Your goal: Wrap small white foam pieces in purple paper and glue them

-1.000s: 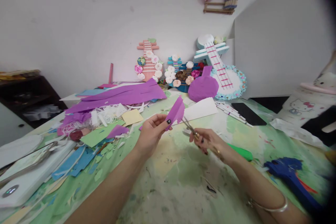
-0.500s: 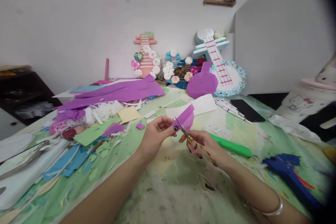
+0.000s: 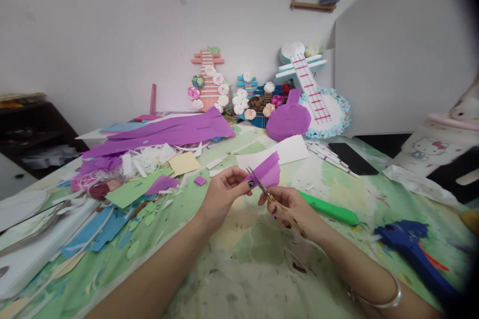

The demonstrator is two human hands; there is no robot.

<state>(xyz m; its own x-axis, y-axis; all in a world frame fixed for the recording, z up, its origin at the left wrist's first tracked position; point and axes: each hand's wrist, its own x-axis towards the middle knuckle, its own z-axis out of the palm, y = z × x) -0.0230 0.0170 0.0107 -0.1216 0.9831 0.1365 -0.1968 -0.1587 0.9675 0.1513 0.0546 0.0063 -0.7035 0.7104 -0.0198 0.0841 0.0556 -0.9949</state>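
Observation:
Pinched in my left hand (image 3: 226, 190) is a small folded piece of purple paper (image 3: 268, 169), held up over the middle of the table. My right hand (image 3: 286, 205) grips gold-handled scissors (image 3: 272, 200), fingers through the loops. The blades point up and left, lying against the lower edge of the paper close to my left thumb. Part of the paper is hidden behind my left fingers and the blades. Behind the paper lies a white sheet (image 3: 294, 148). A green tool handle (image 3: 329, 208) rests just beyond my right hand.
A blue glue gun (image 3: 407, 244) and a phone (image 3: 353, 157) lie to the right. Purple paper strips (image 3: 168, 130) and paper scraps (image 3: 130, 189) cover the left. Along the wall stand a purple guitar shape (image 3: 288, 122) and a white guitar-like model (image 3: 325, 104). A cartoon-printed cup (image 3: 430, 144) stands far right.
The purple paper has turned slightly and shifted a little to the right. The scissors' blades and handles have come closer together, and my right fingers have curled in more.

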